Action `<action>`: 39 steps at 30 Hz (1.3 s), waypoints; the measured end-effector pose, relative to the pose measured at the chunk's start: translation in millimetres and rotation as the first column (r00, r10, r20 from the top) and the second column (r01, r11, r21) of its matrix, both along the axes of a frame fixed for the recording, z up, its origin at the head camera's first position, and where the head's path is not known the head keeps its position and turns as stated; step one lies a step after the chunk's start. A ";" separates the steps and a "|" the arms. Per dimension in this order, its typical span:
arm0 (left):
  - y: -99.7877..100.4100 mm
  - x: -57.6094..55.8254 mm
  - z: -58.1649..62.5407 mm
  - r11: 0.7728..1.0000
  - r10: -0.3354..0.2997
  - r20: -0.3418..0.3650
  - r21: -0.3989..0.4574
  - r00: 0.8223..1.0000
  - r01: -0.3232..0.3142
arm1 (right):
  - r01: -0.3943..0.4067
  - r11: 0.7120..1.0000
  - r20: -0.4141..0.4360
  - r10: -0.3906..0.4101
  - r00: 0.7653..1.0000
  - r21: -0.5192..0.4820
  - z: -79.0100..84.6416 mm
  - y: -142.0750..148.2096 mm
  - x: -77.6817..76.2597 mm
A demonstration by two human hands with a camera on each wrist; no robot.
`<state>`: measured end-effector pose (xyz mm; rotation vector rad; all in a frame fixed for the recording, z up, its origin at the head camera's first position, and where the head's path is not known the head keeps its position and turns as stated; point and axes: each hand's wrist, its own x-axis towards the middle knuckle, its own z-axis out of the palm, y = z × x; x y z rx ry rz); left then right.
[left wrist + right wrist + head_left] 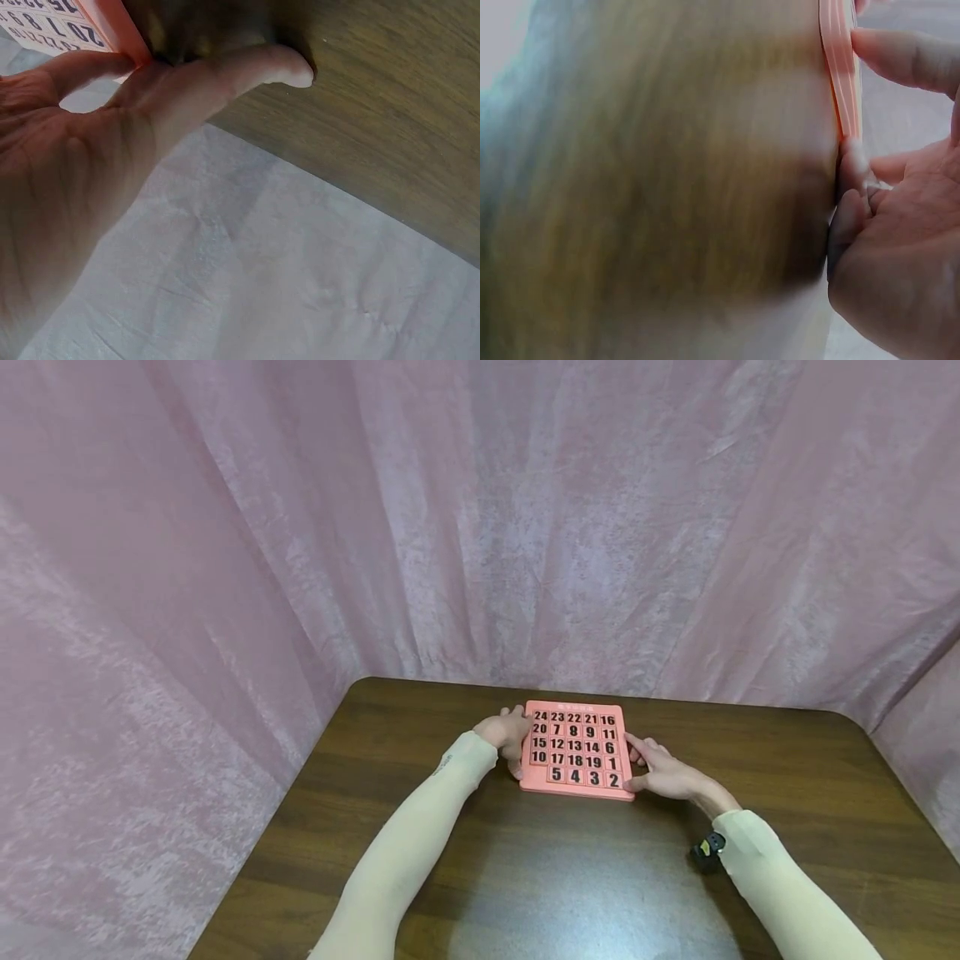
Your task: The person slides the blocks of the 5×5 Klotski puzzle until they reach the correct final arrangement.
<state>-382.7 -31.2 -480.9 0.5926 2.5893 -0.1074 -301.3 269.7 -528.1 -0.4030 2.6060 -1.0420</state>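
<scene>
A pink number slide puzzle (573, 792) lies flat on the wooden table, its black-numbered tiles facing up. The bottom-left slot has no tile; 5, 4, 3 and 2 follow along that row. My left hand (510, 735) is at the puzzle's left edge. In the left wrist view a finger meets the pink side, while the thumb (281, 66) extends straight over the wood. On the opposite side, my right hand (667, 772) touches the right edge, thumb near the bottom-right corner. Its other fingers bend loosely beside the frame in the right wrist view.
The brown table (420, 727) has rounded far corners. Behind it and along the left hang pink velvet curtains (525, 527). A small black device (707, 852) sits by the right sleeve cuff. Light reflects off the table's near middle.
</scene>
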 end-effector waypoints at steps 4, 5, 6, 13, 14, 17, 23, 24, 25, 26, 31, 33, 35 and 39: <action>-0.2 1.6 -2.8 1.000 0.016 -0.006 0.020 1.000 -0.016 | 0.024 0.998 -0.008 -0.024 1.000 0.050 -2.2 -2.8 -0.1; -0.4 1.7 -3.5 1.000 0.020 -0.008 0.024 1.000 -0.019 | 0.032 0.997 -0.011 -0.032 0.999 0.066 -2.7 -4.2 0.1; -0.6 1.8 -4.2 0.999 0.024 -0.010 0.028 1.000 -0.023 | 0.041 0.996 -0.014 -0.040 0.999 0.082 -3.5 -5.5 0.2; -0.8 2.0 -6.8 0.999 0.032 -0.011 0.012 0.999 -0.032 | 0.067 0.986 -0.071 -0.057 0.996 0.153 -7.4 -13.4 1.2; -0.9 2.2 -6.6 0.999 0.031 -0.013 0.010 0.999 -0.031 | 0.068 0.984 -0.081 -0.056 0.995 0.164 -7.7 -14.4 1.6; -1.2 3.8 -6.1 0.999 0.028 -0.019 0.017 0.999 -0.028 | 0.082 0.980 -0.095 -0.065 0.993 0.183 -8.2 -17.6 2.7; -0.9 6.3 -3.9 1.000 0.011 -0.037 0.024 0.999 -0.010 | 0.094 0.979 -0.092 -0.079 0.993 0.180 -9.0 -19.2 1.2; -0.7 6.6 -3.4 1.000 0.011 -0.037 0.020 0.999 -0.011 | 0.088 0.982 -0.087 -0.075 0.993 0.164 -9.0 -18.7 0.2; -0.3 6.9 -3.1 1.000 0.012 -0.036 0.017 0.999 -0.011 | 0.083 0.986 -0.082 -0.071 0.994 0.148 -8.7 -17.9 -0.9; 0.0 7.0 -2.7 1.000 0.013 -0.034 0.014 0.999 -0.012 | 0.083 0.988 -0.073 -0.074 0.995 0.130 -8.6 -16.9 -2.3; 0.6 6.0 -2.9 1.000 0.014 -0.025 0.018 1.000 -0.014 | 0.047 0.997 -0.009 -0.046 0.999 0.062 -2.1 -13.2 -11.7; 0.5 5.1 -3.3 1.000 0.011 -0.027 0.023 1.000 -0.010 | 0.032 0.998 0.031 -0.033 0.999 0.059 2.3 -12.7 -17.2; 0.4 4.6 -3.7 0.999 0.015 -0.023 0.039 1.000 -0.014 | 0.027 0.997 0.065 -0.032 0.997 0.075 7.4 -12.3 -23.2; 0.9 5.1 -4.0 0.997 0.012 -0.006 0.070 1.000 -0.012 | 0.028 0.992 0.111 -0.042 0.993 0.122 16.5 -11.0 -34.3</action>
